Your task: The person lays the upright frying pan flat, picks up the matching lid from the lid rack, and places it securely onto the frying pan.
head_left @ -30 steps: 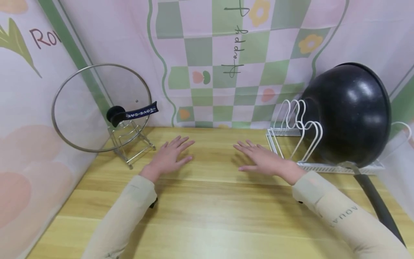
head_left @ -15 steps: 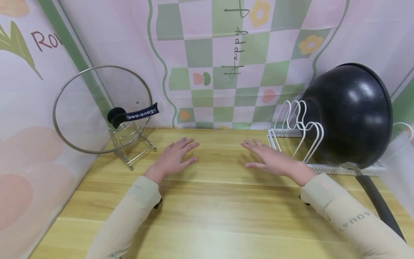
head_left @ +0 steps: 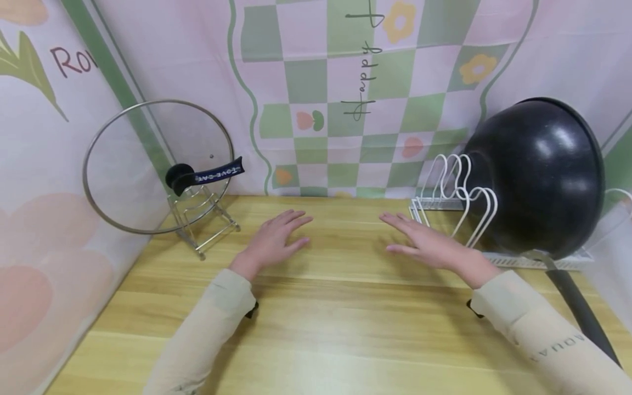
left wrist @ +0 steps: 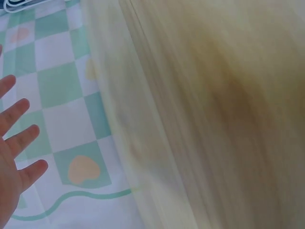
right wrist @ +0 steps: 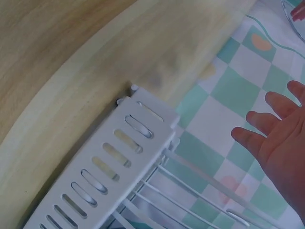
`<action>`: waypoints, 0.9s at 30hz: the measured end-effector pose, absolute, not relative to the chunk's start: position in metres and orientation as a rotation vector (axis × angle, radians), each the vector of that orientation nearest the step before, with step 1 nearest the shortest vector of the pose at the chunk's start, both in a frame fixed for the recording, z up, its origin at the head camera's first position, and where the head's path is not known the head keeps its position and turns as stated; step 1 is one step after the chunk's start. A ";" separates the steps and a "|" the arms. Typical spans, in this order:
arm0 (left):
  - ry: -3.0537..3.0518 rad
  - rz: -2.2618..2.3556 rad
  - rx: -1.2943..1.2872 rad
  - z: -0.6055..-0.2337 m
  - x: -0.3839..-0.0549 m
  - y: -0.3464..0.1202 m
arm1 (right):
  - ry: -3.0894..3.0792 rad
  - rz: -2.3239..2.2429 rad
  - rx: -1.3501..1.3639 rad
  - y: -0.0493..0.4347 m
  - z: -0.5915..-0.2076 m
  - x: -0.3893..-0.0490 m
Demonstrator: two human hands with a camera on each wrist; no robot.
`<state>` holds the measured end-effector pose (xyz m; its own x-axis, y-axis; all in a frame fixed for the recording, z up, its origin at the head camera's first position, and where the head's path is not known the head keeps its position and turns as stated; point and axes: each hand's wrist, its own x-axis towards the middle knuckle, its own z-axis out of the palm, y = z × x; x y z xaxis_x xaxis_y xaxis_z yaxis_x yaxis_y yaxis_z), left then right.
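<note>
Both hands hover over the wooden table with fingers extended and nothing in them. My left hand (head_left: 274,241) is right of a small metal wire stand (head_left: 219,237), which holds a glass lid (head_left: 148,159) tilted upright. A black knob (head_left: 180,176) with a lettered dark grip sticks out of the lid. My right hand (head_left: 432,244) is just left of a white slotted rack (head_left: 494,211). A large black wok (head_left: 538,175) leans in that rack, its outer side facing me. In the wrist views, fingers of the left hand (left wrist: 14,148) and right hand (right wrist: 281,129) are spread.
The wok's long black handle (head_left: 577,307) slopes down toward the front right, near the right sleeve. A checked, printed cloth (head_left: 340,82) hangs behind the table (head_left: 316,329), and another printed panel (head_left: 44,219) lines the left side.
Both hands have drifted to the right, the right hand further, so the gap between them is slightly wider. Lid, wok and racks keep their places; the view shifts slightly.
</note>
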<state>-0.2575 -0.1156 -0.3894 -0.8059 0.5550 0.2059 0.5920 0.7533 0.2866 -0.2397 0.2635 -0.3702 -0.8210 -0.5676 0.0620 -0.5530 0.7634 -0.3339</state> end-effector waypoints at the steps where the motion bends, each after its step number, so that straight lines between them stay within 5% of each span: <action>1: -2.834 -0.531 -0.934 -0.390 -0.258 -0.114 | 2.910 -0.536 -0.925 0.264 -0.370 -0.239; 27: -2.801 -0.839 -0.949 -0.389 -0.258 -0.080 | 3.141 -0.691 -0.962 0.281 -0.352 -0.225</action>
<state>-0.2584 -0.0803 -0.3893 -0.8075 0.5434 0.2295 0.5801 0.6609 0.4762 -0.2246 0.2807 -0.3522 -0.8145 -0.4860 0.3167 -0.5741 0.7539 -0.3195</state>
